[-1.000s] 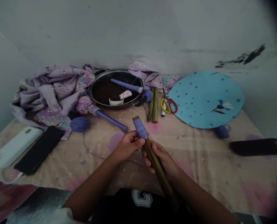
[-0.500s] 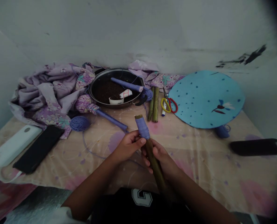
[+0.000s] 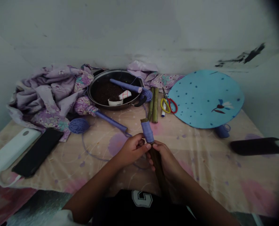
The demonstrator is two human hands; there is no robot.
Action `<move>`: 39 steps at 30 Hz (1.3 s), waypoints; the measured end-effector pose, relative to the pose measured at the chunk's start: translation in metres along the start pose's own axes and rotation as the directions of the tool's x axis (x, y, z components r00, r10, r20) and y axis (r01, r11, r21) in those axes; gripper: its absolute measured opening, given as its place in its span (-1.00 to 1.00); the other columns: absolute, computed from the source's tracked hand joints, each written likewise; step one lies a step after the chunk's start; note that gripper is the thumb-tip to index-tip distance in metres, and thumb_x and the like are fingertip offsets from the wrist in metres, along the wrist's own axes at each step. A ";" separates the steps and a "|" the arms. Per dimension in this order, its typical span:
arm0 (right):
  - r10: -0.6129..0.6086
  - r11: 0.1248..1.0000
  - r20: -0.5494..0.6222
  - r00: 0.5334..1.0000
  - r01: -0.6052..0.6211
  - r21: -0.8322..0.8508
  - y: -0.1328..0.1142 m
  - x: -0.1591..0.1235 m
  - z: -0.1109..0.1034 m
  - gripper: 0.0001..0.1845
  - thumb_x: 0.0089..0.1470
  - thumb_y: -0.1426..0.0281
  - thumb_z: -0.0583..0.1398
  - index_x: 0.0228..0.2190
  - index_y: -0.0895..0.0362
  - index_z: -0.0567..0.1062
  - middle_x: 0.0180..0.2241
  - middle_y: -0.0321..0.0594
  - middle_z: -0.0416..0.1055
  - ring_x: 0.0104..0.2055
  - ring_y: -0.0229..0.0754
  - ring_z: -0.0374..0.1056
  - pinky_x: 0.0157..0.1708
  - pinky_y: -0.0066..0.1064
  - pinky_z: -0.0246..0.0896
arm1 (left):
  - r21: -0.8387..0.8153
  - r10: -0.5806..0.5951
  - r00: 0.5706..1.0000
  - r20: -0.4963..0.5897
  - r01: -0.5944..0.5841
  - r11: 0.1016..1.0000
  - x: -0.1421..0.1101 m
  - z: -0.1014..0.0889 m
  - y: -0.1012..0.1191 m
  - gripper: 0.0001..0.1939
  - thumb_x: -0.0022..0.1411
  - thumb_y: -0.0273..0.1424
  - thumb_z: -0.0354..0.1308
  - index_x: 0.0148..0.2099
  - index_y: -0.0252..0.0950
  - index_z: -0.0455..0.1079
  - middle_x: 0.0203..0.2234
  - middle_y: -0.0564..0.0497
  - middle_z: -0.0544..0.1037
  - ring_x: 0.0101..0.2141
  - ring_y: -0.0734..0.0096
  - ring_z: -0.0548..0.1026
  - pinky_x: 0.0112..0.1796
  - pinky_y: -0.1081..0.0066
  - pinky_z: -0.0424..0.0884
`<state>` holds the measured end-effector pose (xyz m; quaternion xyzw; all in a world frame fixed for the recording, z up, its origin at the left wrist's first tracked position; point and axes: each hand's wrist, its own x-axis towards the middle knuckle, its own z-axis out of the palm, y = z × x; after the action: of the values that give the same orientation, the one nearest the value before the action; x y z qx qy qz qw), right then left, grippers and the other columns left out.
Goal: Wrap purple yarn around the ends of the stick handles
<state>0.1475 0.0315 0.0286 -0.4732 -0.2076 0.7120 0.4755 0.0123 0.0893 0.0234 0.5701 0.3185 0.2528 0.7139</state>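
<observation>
My hands hold a bamboo stick point(image 3: 157, 166) upright at the middle of the table, its top end wound with purple thread point(image 3: 147, 131). My right hand point(image 3: 164, 160) wraps around the stick below the winding. My left hand point(image 3: 132, 149) has its curled fingers against the stick just under the winding. A thin purple strand lies in loops on the cloth to the left of my hands, running from a ball of purple yarn point(image 3: 78, 125). Where it ends near my hands is hidden.
A steel pan point(image 3: 99, 91) of dark granules holds a purple-wrapped stick and a white cup. Beyond my hands lie bamboo pieces point(image 3: 155, 105), scissors point(image 3: 167, 105) and a marker. A blue round fan point(image 3: 206, 99) stands right; a black phone point(image 3: 37, 152) lies left.
The bamboo stick has swung so that its wound top sits further right, and both hands have shifted with it. The objects on the table have not moved apart from a slight shift of the view.
</observation>
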 end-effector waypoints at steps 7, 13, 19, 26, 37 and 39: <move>0.168 0.985 -0.004 0.986 -0.168 0.048 -0.003 0.001 0.001 -0.69 -0.03 0.18 0.04 -0.53 0.16 0.37 -0.67 -0.36 0.23 -0.73 -0.36 0.11 -0.83 -0.58 0.05 | 0.071 0.035 0.998 -0.042 -0.032 0.997 -0.001 0.000 0.001 -0.63 0.21 -0.16 0.07 -0.14 -0.39 0.30 -0.54 0.01 0.45 -0.53 0.43 0.48 -0.50 0.48 0.35; 0.280 0.959 -0.025 0.960 -0.278 0.060 -0.006 0.001 -0.002 -0.62 -0.01 0.18 -0.03 -0.57 0.18 0.39 -0.71 -0.33 0.24 -0.76 -0.37 0.10 -0.82 -0.58 0.02 | 0.247 0.104 0.993 -0.051 -0.089 0.965 -0.002 -0.003 0.001 -0.66 0.23 -0.15 0.02 -0.24 -0.38 0.33 -0.56 0.01 0.43 -0.54 0.48 0.39 -0.53 0.52 0.24; 0.303 0.951 -0.017 0.953 -0.301 0.065 -0.007 0.002 -0.002 -0.59 -0.01 0.15 -0.05 -0.62 0.17 0.37 -0.74 -0.33 0.24 -0.78 -0.36 0.10 -0.82 -0.57 0.01 | 0.279 0.145 0.987 -0.065 -0.121 0.953 -0.005 -0.004 0.001 -0.67 0.12 -0.18 0.15 -0.22 -0.37 0.35 -0.67 0.22 0.06 -0.65 0.63 0.05 -0.63 0.56 -0.05; 0.298 0.949 0.018 0.954 -0.299 0.099 -0.006 -0.001 -0.003 -0.58 0.00 0.16 -0.03 -0.60 0.20 0.39 -0.72 -0.33 0.25 -0.78 -0.37 0.14 -0.82 -0.58 0.05 | 0.127 0.065 0.986 -0.152 -0.046 0.991 -0.003 0.001 0.004 -0.68 0.07 -0.16 0.18 -0.32 -0.36 0.36 -0.69 0.21 0.10 -0.66 0.63 0.08 -0.61 0.54 -0.02; -0.124 0.990 0.013 0.992 0.123 0.071 -0.013 0.000 -0.005 -0.78 -0.09 0.36 0.27 -0.36 0.11 0.36 -0.50 -0.32 0.41 -0.50 -0.24 0.37 -0.67 -0.48 0.36 | -0.015 0.020 0.980 -0.196 -0.023 1.000 -0.001 0.003 0.007 -0.65 0.01 -0.19 0.23 -0.26 -0.38 0.36 -0.72 0.22 0.19 -0.66 0.62 0.19 -0.59 0.57 0.03; -0.151 0.987 0.000 0.989 0.150 0.063 -0.013 0.000 -0.004 -0.77 -0.09 0.38 0.26 -0.33 0.10 0.37 -0.47 -0.31 0.43 -0.48 -0.22 0.38 -0.66 -0.47 0.36 | 0.007 0.026 0.980 -0.199 -0.025 1.000 -0.001 0.003 0.008 -0.66 0.01 -0.20 0.22 -0.27 -0.37 0.36 -0.72 0.21 0.19 -0.65 0.61 0.17 -0.59 0.56 0.02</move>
<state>0.1571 0.0370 0.0372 -0.4391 -0.2213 0.6815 0.5421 0.0142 0.0888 0.0320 0.5475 0.3817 0.3171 0.6738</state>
